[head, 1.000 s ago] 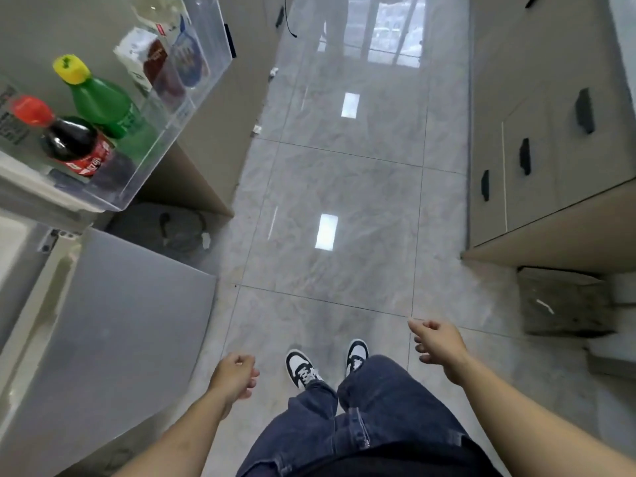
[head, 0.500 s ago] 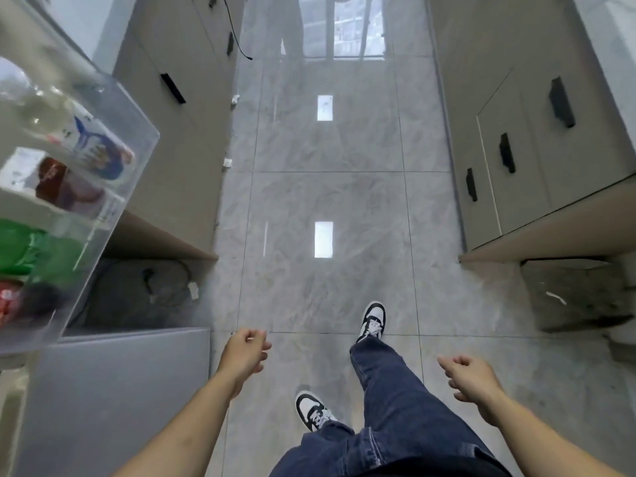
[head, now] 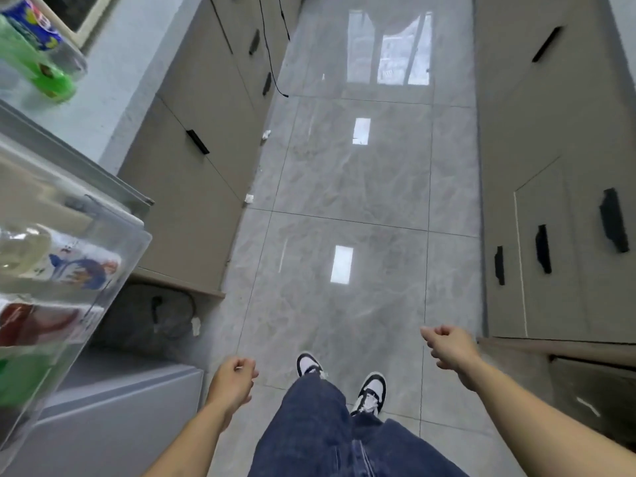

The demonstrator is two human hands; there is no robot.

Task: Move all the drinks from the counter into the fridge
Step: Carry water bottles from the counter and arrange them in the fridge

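Two drinks stand on the pale counter (head: pixel 103 84) at the top left: a green bottle (head: pixel 38 63) and behind it a bottle with a blue label (head: pixel 41 29). The open fridge door's clear shelf (head: pixel 113 270) at the left edge holds several drinks, among them a white and blue carton (head: pixel 79 266), a red-labelled one (head: pixel 38 321) and a green bottle (head: pixel 20 376). My left hand (head: pixel 234 383) hangs with loosely curled fingers and holds nothing, just right of the fridge's lower door (head: pixel 110 418). My right hand (head: pixel 451 349), also loosely curled and holding nothing, is out over the floor.
A grey tiled aisle (head: pixel 344 201) runs ahead between beige cabinets on the left (head: pixel 192 187) and right (head: pixel 557 235). A black cable (head: pixel 272 63) hangs down the left cabinets. My legs and sneakers (head: pixel 371 394) are at the bottom centre.
The view has swung up and left, bringing the counter with its two bottles into sight. I have stepped forward past the fridge door; both hands still hold nothing.
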